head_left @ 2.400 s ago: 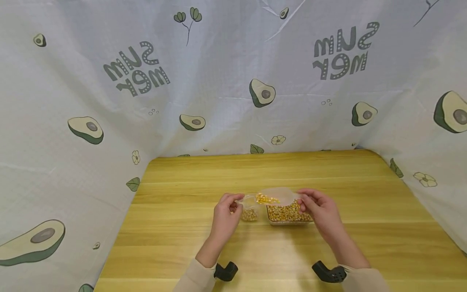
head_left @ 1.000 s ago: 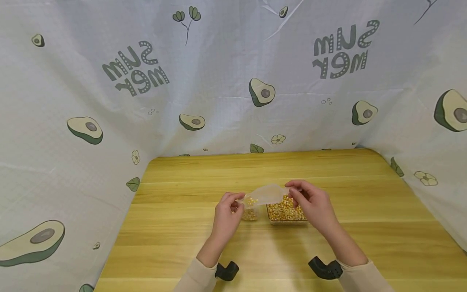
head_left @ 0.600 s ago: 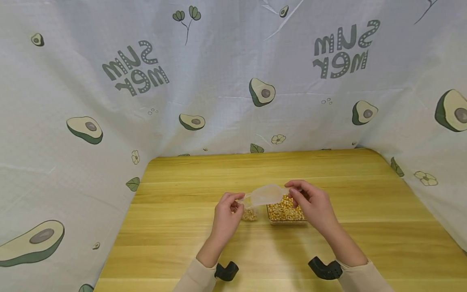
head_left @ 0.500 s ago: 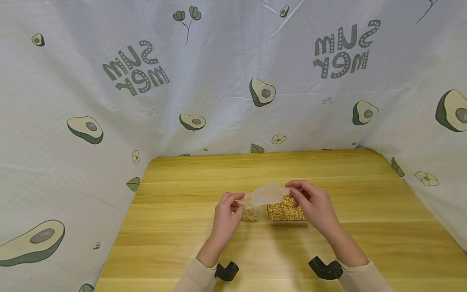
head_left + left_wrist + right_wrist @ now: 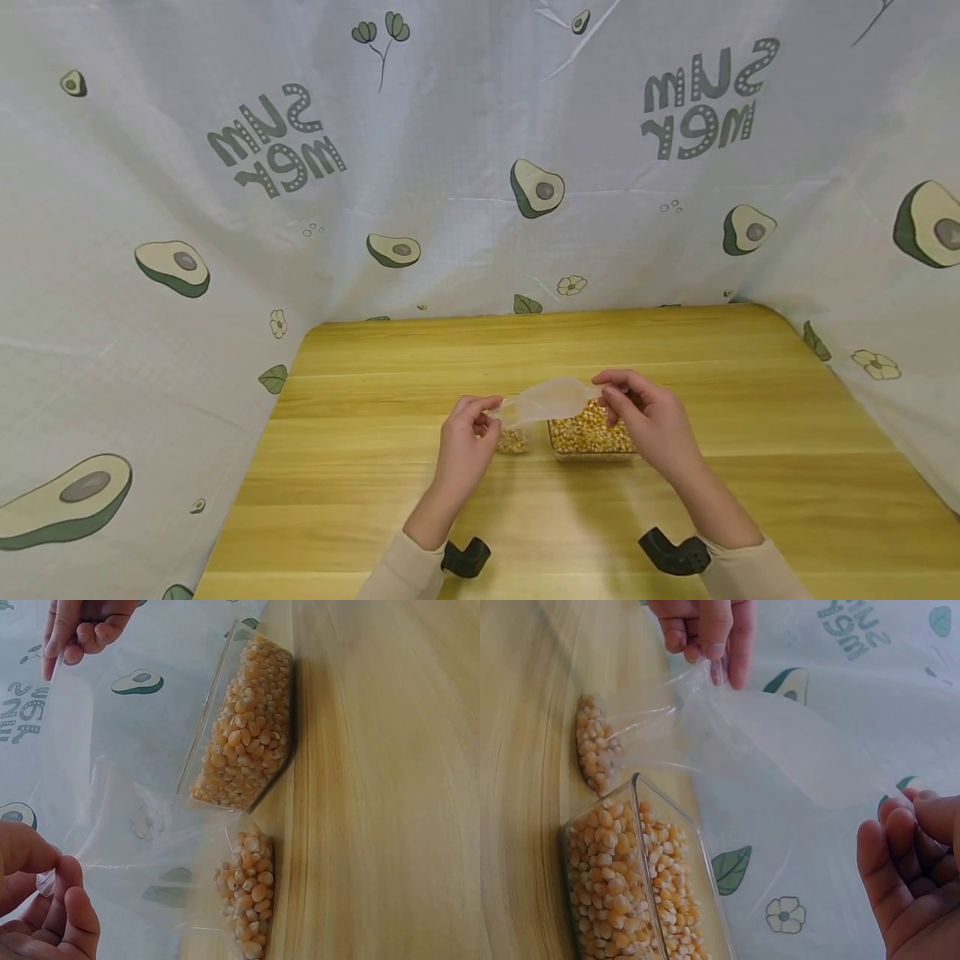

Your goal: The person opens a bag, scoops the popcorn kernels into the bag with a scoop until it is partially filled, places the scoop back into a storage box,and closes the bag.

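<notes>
Left hand point(image 5: 467, 435) pinches the clear plastic bag point(image 5: 542, 402) mouth, right hand point(image 5: 649, 417) pinches its far end, raised above the corn kernel tray point(image 5: 590, 438) on the desk point(image 5: 360, 467). Probably best keeping the mouth pinched upright so kernels point(image 5: 247, 892) settle without spilling.

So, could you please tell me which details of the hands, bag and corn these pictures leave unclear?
- Head view: left hand covers its hold on the clear bag.
- Left wrist view: right hand cut off by the top edge.
- Right wrist view: container of kernels cut off by the bottom edge.
- Kernel count in the bag: too small to tell.
</notes>
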A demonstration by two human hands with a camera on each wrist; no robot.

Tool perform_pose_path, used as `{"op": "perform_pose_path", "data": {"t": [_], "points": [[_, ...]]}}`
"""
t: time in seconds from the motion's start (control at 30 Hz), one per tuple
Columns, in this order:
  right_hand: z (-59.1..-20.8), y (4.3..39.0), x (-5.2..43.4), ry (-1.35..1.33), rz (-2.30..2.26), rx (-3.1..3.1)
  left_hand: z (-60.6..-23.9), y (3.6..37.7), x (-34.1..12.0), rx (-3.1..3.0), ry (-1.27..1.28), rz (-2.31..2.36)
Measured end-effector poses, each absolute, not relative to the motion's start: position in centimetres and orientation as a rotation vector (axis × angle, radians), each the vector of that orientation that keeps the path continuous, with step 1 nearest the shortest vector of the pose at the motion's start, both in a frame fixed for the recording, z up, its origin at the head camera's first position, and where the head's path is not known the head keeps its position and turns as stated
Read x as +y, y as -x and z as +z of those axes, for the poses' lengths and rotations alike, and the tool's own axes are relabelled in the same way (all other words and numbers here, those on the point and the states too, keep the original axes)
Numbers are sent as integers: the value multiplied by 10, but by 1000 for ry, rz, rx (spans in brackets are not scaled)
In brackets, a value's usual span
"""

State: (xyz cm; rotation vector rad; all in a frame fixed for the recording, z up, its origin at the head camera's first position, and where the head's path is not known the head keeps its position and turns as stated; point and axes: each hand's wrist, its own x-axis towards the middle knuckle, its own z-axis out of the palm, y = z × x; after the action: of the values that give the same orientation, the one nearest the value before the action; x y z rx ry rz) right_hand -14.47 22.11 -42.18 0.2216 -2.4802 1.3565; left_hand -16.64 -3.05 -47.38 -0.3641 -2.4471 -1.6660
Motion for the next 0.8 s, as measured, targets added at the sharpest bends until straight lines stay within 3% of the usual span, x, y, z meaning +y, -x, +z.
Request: {"op": "perform_pose_path", "data": {"t": [0.53, 0.8], "points": [[-426, 138, 252, -85, 1860, -2261, -473, 169, -36, -2451, 386, -1659], [-437, 137, 269, -24, 1883, -2240, -471, 168, -36, -2447, 369, -1650]]}}
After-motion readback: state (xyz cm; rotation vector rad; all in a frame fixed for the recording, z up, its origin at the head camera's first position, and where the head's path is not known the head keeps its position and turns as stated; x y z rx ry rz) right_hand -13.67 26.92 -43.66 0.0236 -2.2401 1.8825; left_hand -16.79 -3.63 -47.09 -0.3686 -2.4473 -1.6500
